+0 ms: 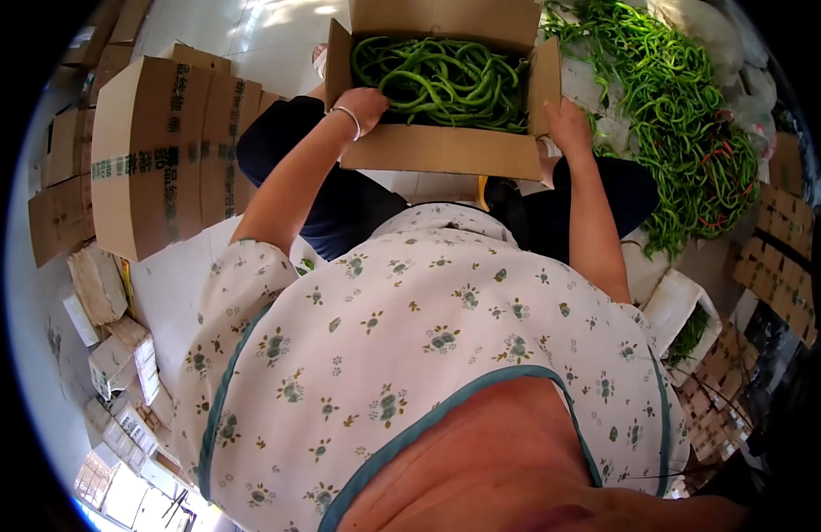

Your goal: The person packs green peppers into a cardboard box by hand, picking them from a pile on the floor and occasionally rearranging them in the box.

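Observation:
An open cardboard box stands in front of me between my knees, its flaps spread outward. Long green chili peppers lie in a tangled layer inside it. My left hand, with a bracelet at the wrist, is closed over the box's near left corner, fingertips reaching inside beside the peppers. On the opposite side, my right hand grips the right flap near its front end. Some fingers of both hands are hidden by the box or by the hands themselves.
A large heap of green chili peppers, with a few red ones, covers the floor at the right. Cardboard boxes stand at the left. A white foam box with greens sits at the lower right, and stacked cartons line the right edge.

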